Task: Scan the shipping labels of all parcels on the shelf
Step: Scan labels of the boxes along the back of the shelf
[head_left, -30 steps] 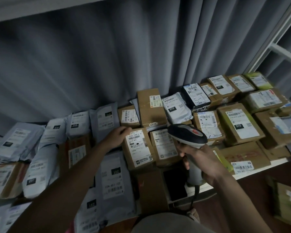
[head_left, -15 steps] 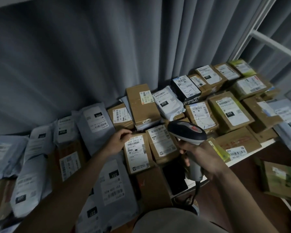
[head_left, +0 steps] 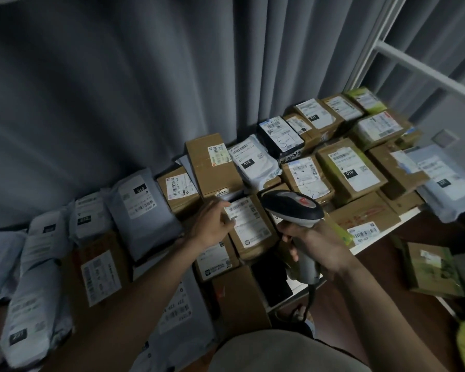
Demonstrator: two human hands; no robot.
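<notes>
Several cardboard boxes and grey poly mailers with white shipping labels cover the shelf (head_left: 373, 238). My right hand (head_left: 316, 242) grips the handle of a grey barcode scanner (head_left: 293, 208), whose head hangs over the middle boxes. My left hand (head_left: 212, 224) reaches out with relaxed fingers above a small brown box (head_left: 218, 260), its fingertips at the label of the neighbouring box (head_left: 250, 226). A taller box (head_left: 212, 165) marked 2214 stands just behind.
A grey curtain (head_left: 145, 89) hangs right behind the parcels. A white shelf frame (head_left: 424, 68) rises at the right. Another box (head_left: 432, 269) lies lower at the right, beyond the shelf edge. Grey mailers (head_left: 38, 291) pile up on the left.
My left hand has lifted off the small box's label and shifted right toward the neighbouring box. The view has swung left. The scanner stays in my right hand.
</notes>
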